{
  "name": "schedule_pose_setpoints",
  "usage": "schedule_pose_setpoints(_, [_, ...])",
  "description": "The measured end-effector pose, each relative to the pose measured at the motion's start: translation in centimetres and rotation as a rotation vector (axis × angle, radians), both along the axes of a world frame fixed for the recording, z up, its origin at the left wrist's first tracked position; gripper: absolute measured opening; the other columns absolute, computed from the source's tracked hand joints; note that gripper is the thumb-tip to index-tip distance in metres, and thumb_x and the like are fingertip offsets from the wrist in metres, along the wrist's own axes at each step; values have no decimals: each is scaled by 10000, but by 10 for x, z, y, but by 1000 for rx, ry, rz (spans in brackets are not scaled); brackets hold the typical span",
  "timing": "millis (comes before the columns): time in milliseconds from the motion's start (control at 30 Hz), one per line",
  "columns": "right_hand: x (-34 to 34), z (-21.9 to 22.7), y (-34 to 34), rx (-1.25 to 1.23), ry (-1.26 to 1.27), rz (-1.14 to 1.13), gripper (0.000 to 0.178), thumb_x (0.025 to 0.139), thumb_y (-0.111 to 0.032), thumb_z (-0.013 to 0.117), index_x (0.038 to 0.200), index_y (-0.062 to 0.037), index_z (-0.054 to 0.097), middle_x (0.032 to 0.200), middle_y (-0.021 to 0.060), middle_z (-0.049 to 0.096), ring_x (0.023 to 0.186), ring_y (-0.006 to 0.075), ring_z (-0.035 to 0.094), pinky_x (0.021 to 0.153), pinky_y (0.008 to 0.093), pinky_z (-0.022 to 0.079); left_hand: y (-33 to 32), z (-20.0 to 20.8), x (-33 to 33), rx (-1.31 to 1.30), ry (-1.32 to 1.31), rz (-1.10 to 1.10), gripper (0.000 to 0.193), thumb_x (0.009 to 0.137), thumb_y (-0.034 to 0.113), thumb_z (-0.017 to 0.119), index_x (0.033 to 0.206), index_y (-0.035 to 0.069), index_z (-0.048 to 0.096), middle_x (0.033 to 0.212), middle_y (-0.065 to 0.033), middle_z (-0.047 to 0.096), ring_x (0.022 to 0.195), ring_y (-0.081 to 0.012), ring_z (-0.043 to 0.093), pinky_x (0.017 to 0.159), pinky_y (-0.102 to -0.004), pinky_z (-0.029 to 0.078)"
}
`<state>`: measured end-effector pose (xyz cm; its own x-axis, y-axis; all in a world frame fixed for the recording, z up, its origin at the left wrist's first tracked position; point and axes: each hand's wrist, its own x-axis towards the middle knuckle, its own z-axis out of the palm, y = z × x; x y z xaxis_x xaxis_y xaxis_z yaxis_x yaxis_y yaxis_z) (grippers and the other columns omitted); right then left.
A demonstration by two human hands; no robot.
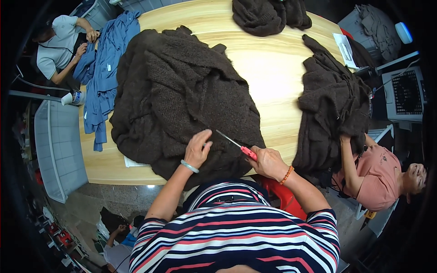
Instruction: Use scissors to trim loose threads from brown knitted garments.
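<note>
A big heap of dark brown knitted fabric lies spread over the table in front of me. My left hand is at its near part, thumb apart from the fingers, and I see nothing held in it. My right hand is closed round the red handle of a slim tool. Its thin metal end points up and left over the fabric, toward the left fingertips. Whether it is a blade or a plain shaft is too small to tell.
Blue garments lie along the table's left edge, where a co-worker handles them. More dark brown knitwear lies at the right by another person, and a bundle sits at the far edge. A paper cup stands at the left.
</note>
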<state>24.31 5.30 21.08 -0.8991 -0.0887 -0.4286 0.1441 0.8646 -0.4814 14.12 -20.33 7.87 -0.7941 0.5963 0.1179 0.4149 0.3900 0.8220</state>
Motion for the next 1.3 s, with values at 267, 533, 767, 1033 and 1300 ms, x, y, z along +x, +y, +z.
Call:
schedule_pose_setpoints(267, [-31, 4, -21, 26, 47, -60, 252, 887, -285, 630, 916, -38, 587, 656, 229, 627, 668, 410, 653, 617, 491, 518, 54, -16, -104, -188, 300, 334, 679, 813, 55, 687, 1428, 73, 401, 1295, -184, 461, 1019, -358, 554, 867, -378, 493])
schedule_pose_setpoints(533, [-87, 10, -15, 110, 178, -128, 247, 860, -263, 651, 810, -21, 631, 695, 240, 649, 707, 397, 673, 636, 468, 541, 71, -26, -89, -496, 322, 46, 546, 892, 142, 547, 1418, 58, 426, 1548, -120, 290, 1445, -346, 206, 1143, -584, 175])
schedule_pose_setpoints(767, [-111, -14, -13, 105, 155, -24, 308, 852, -315, 649, 832, -8, 643, 739, 237, 663, 752, 397, 674, 697, 471, 538, 66, -36, -93, -421, 375, -6, 543, 907, 132, 516, 1432, 44, 410, 1537, -147, 312, 1435, -345, 252, 1177, -508, 175])
schedule_pose_setpoints(1033, [-34, 1, 3, 20, -77, 67, 328, 865, -356, 653, 877, -29, 637, 742, 218, 667, 737, 400, 665, 685, 481, 530, 55, -35, -94, -296, 304, 17, 529, 918, 106, 512, 1436, 62, 414, 1537, -152, 326, 1428, -340, 282, 1173, -495, 196])
schedule_pose_setpoints(1300, [-30, -11, 4, -82, -15, -138, 276, 906, -333, 615, 940, -63, 566, 699, 230, 633, 711, 435, 637, 660, 513, 504, 47, 35, -120, -66, 11, 273, 608, 821, 27, 663, 1393, 92, 467, 1291, -156, 500, 1084, -362, 590, 891, -447, 512])
